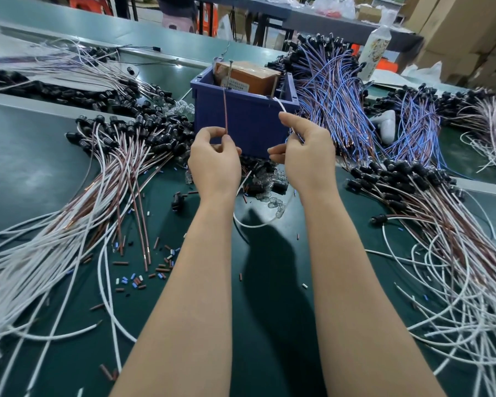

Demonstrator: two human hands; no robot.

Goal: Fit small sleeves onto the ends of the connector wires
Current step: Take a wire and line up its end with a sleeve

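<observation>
The left hand (215, 161) is pinching a brown wire (225, 116) between thumb and forefinger, and the wire is standing upright toward 12 o'clock, in front of the blue bin (249, 121). The right hand (307, 150), at 3 o'clock and apart from the left, is holding a white wire (282, 108) with curled fingers (whether its tip is carrying a sleeve I cannot tell). Small sleeves (138, 280) are lying loose on the green worktop (26, 167) at 7 o'clock.

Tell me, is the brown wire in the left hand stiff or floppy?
Probably fairly stiff over a short length: the brown wire stands nearly straight above the left hand pinching it. The longer wires on the mat curve, so it likely bends easily.
</observation>
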